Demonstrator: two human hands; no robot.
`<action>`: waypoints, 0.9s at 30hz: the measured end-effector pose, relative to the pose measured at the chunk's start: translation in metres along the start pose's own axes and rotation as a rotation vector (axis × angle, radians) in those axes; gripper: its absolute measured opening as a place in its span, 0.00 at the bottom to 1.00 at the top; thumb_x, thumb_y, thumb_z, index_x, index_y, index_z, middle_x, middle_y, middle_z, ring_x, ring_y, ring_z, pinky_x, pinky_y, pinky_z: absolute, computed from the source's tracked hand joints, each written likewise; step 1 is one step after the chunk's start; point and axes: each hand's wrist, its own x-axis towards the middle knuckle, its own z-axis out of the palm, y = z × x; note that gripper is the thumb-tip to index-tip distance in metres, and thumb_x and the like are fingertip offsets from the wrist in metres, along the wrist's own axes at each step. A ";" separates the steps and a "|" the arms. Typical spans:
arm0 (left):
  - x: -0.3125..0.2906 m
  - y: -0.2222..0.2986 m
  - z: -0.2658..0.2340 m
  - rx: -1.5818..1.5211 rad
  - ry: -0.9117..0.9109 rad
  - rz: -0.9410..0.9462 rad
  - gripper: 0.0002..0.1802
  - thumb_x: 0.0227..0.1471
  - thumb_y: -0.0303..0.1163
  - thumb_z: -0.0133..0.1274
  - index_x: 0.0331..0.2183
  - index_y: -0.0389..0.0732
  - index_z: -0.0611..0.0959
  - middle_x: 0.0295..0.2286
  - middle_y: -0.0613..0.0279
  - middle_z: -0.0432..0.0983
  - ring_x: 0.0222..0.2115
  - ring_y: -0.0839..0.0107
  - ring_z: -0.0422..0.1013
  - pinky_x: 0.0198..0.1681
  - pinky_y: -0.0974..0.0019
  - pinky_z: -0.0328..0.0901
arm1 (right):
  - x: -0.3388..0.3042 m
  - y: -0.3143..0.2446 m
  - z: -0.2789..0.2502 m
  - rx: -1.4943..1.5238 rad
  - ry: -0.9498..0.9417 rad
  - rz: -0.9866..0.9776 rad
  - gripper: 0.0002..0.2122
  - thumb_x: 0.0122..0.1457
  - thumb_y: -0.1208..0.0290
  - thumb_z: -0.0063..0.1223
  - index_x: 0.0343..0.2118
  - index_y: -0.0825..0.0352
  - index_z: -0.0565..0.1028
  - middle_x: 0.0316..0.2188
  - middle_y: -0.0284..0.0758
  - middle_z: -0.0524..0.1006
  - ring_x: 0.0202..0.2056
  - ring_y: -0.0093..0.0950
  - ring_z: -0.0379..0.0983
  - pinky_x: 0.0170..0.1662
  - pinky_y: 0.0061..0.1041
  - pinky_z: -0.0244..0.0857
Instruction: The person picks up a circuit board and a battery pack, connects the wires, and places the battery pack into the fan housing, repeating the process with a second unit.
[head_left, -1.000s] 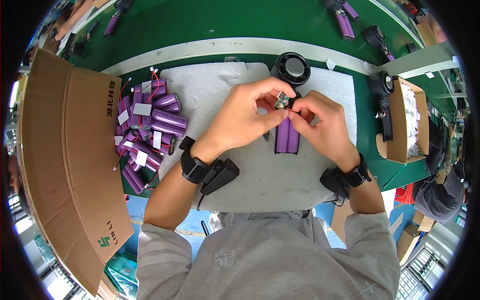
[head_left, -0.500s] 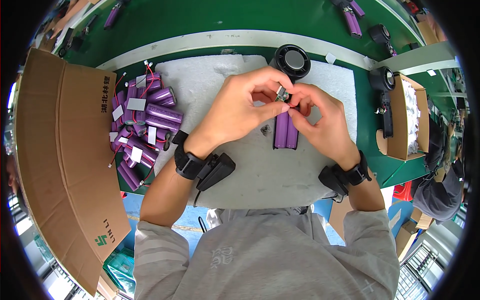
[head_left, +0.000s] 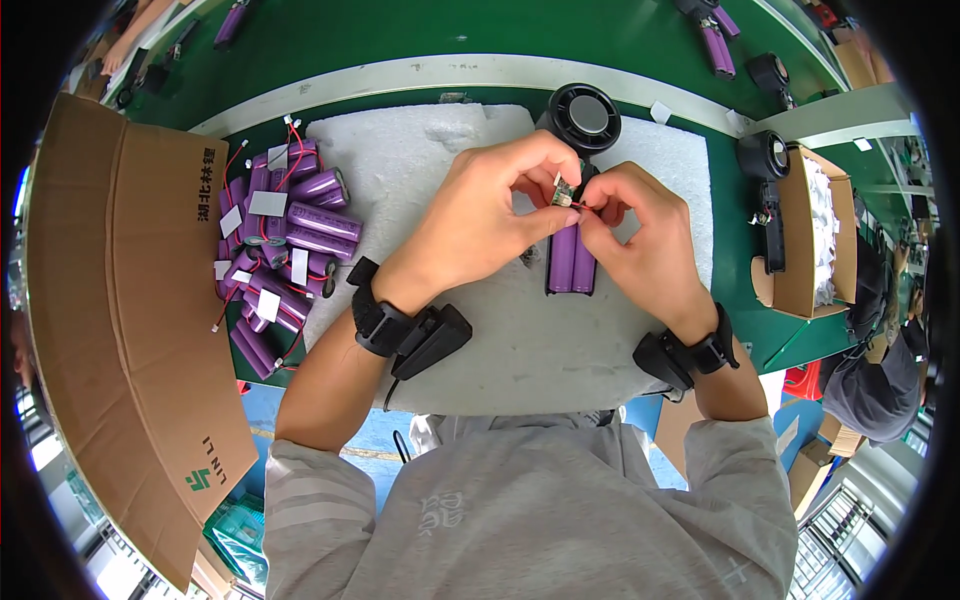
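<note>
Between my hands is a small circuit board (head_left: 563,192) with a pale connector. My left hand (head_left: 485,210) pinches it between thumb and fingers. My right hand (head_left: 645,235) has thumb and forefinger closed on a thin red wire (head_left: 581,207) that runs to the board's near edge. Below the fingertips, two purple battery cells (head_left: 571,262) lie side by side in a dark handle. Beyond my hands, the round black fan head (head_left: 585,118) with a grey centre lines up with that handle. My fingers hide the part between.
White foam sheet (head_left: 480,370) covers the work surface. At left, purple battery packs (head_left: 323,230) with red wires are heaped beside a large cardboard box (head_left: 150,300). At right stand another fan (head_left: 768,165) and a small open carton (head_left: 795,285) of white pieces. A pale rail (head_left: 400,80) crosses behind.
The circuit board has tilted a little in my left fingers, and its connector end shows more plainly beside the red wire. Both hands stay almost in place.
</note>
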 end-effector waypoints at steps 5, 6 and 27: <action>0.001 0.007 -0.004 -0.023 -0.025 -0.081 0.17 0.44 0.17 0.60 0.39 0.38 0.76 0.32 0.63 0.76 0.32 0.75 0.73 0.40 0.69 0.70 | 0.000 0.001 0.002 0.024 0.019 0.022 0.06 0.47 0.84 0.57 0.30 0.69 0.74 0.25 0.31 0.76 0.24 0.18 0.70 0.27 0.17 0.63; 0.001 0.009 -0.005 -0.027 -0.048 -0.123 0.18 0.45 0.15 0.60 0.40 0.38 0.76 0.34 0.65 0.76 0.34 0.78 0.72 0.42 0.70 0.69 | 0.000 0.001 0.002 0.023 0.017 0.022 0.06 0.47 0.84 0.57 0.30 0.69 0.74 0.25 0.31 0.76 0.24 0.18 0.70 0.27 0.17 0.63; -0.002 0.015 -0.009 0.135 -0.052 -0.011 0.21 0.43 0.15 0.57 0.41 0.40 0.80 0.34 0.65 0.78 0.36 0.76 0.74 0.45 0.69 0.69 | -0.005 -0.004 -0.003 0.083 -0.064 0.015 0.05 0.53 0.80 0.60 0.33 0.68 0.77 0.24 0.30 0.79 0.22 0.15 0.70 0.25 0.14 0.63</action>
